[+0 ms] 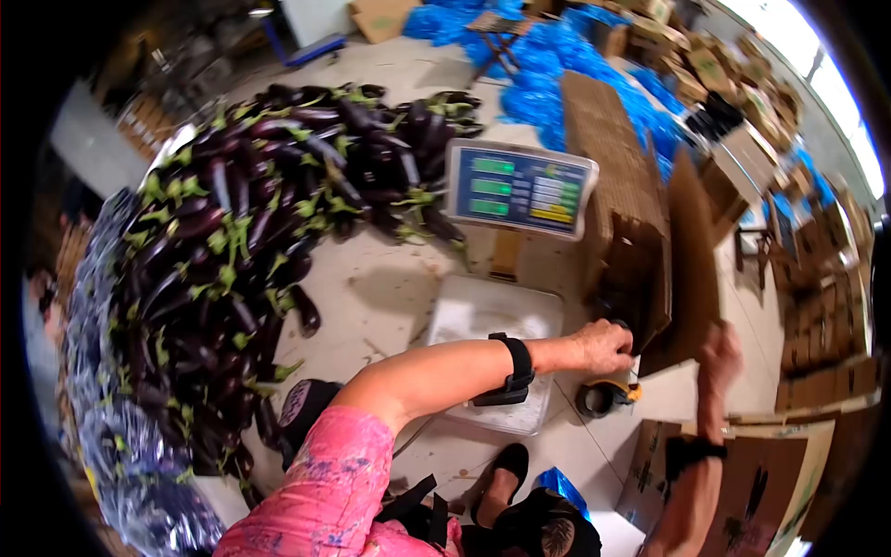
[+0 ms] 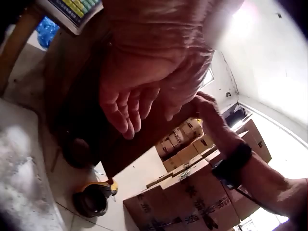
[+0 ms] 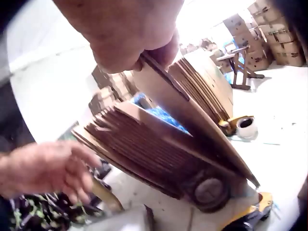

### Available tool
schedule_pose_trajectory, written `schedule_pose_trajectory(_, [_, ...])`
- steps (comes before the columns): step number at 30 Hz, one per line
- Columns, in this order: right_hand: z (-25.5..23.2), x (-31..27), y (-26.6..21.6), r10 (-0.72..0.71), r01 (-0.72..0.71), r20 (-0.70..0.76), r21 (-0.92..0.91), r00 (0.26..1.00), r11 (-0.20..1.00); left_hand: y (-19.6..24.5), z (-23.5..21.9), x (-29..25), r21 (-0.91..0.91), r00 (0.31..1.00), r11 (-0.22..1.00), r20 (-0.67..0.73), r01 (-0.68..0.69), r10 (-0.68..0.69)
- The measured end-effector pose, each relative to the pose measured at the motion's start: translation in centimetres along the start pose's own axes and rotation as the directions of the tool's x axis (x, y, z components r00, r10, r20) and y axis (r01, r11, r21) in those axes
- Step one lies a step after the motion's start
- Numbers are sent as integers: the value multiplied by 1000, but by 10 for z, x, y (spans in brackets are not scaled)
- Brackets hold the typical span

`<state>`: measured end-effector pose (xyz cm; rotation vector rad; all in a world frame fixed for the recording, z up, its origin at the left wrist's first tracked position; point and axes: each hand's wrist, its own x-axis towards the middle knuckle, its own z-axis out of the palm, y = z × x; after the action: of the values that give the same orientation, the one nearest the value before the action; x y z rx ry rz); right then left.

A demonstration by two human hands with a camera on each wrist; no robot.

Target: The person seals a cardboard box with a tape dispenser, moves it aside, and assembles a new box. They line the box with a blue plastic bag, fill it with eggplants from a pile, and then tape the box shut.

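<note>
My right hand pinches the edge of a flattened cardboard carton that stands tilted away from a stack of others. In the right wrist view, the thumb and fingers wrap the carton's top edge. Beside the upright stack of flattened cartons is my left hand, its fingers loosely bent and holding nothing. A dark round roll sits at the foot of the stack. On the floor just below lies a tape dispenser with yellow parts.
A white scale platform with a display stands left of the stack. Eggplants lie heaped at the left. Blue plastic bags cover the floor behind. Cardboard boxes stand near my right arm.
</note>
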<state>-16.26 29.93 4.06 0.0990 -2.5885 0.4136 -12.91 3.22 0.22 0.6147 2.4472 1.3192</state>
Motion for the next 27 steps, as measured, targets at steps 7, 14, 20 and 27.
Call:
schedule_pose_trajectory(7, [-177, -45, -73, 177, -101, -291, 257, 940, 961, -12, -50, -81, -86, 994, 992, -55, 87, -92])
schedule_pose_trajectory(14, [-303, -133, -168, 155, -117, -527, 105, 836, 988, 15, -113, -148, -285, 982, 950, -97, 130, -164])
schedule_pose_trajectory(20, [-333, -212, -209, -173, 171, -230, -25, 958, 985, 53, -171, -221, -527, 872, 849, -429, -30, -236])
schedule_pose_trajectory(27, [-287, -254, -274, -304, 300, -11, 187, 953, 935, 44, -191, -255, -563, 848, 826, -443, -11, -290])
